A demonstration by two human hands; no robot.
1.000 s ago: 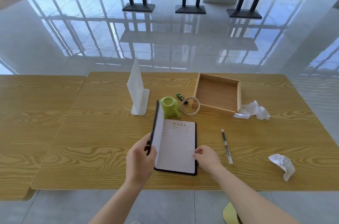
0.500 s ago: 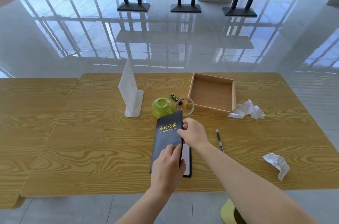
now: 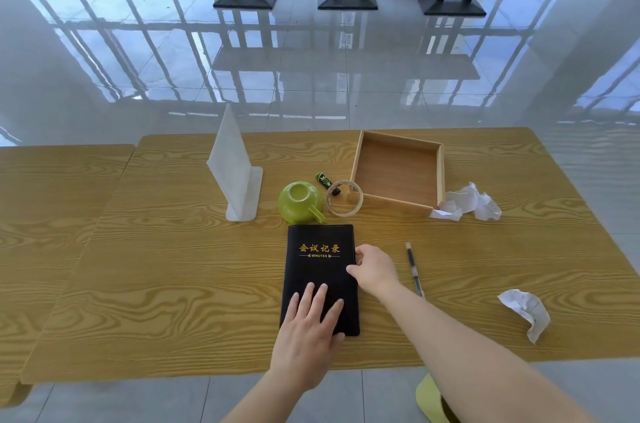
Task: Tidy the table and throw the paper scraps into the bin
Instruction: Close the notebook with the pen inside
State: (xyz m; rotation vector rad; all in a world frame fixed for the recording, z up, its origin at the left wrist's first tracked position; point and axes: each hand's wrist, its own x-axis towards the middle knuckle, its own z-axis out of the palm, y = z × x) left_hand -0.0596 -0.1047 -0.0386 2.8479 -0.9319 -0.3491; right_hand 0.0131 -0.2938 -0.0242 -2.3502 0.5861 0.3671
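A black notebook with gold lettering lies closed on the wooden table. My left hand rests flat on its near end, fingers spread. My right hand grips the notebook's right edge, thumb on the cover. A crumpled paper scrap lies beside the wooden tray. Another crumpled paper scrap sits near the front right edge. A pen lies just right of my right hand.
An upturned green cup, a tape roll and a small green packet sit behind the notebook. A white sign stand is upright at the left. A second table adjoins on the left. A yellow-green object shows below the table edge.
The notebook was open with its cover held up; the cover has been folded down and it now lies closed. My left hand moved onto the cover, my right to its edge.
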